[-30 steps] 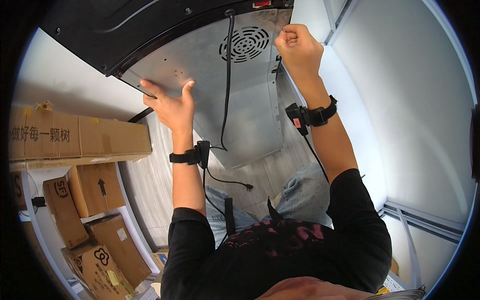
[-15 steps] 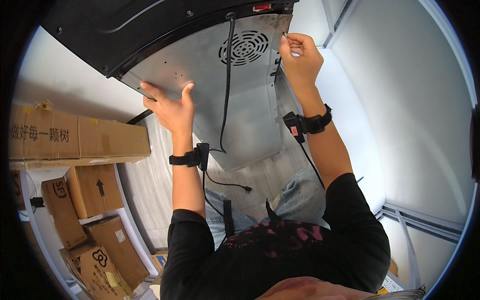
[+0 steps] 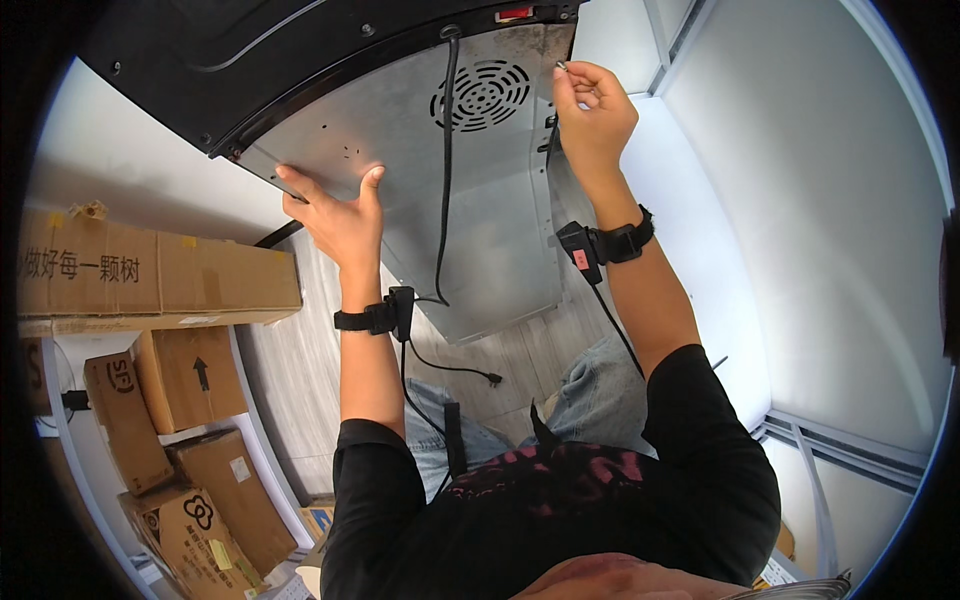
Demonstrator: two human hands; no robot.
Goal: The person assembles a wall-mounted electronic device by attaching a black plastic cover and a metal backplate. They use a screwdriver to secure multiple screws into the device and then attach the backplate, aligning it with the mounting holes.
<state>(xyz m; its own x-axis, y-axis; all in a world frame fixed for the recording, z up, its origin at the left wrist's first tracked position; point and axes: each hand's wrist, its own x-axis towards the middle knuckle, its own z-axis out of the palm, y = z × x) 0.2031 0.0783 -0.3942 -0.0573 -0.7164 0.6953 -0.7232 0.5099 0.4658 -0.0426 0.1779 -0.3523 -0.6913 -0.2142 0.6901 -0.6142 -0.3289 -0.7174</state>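
A large black appliance [image 3: 290,70] with a bare grey metal panel [image 3: 500,200] on its facing side stands in front of me. My left hand [image 3: 343,220] is at the panel's left edge, thumb against its face and the other fingers at the edge, partly hidden. At the upper right corner of the panel, my right hand [image 3: 598,110] pinches a small metal screw [image 3: 561,66] between thumb and forefinger. A black power cord [image 3: 447,180] runs down across the panel, past a round vent [image 3: 482,95].
Cardboard boxes [image 3: 200,375] fill a shelf at left, beneath a long carton [image 3: 220,280]. The cord's plug [image 3: 494,379] hangs over the grey wood-look floor [image 3: 300,400]. A white wall panel [image 3: 800,200] stands at right. A red switch [image 3: 515,14] sits on the appliance's upper part.
The view has shifted slightly, so the appliance and both hands appear a little further left. Both hands keep their places, the right still pinching the screw.
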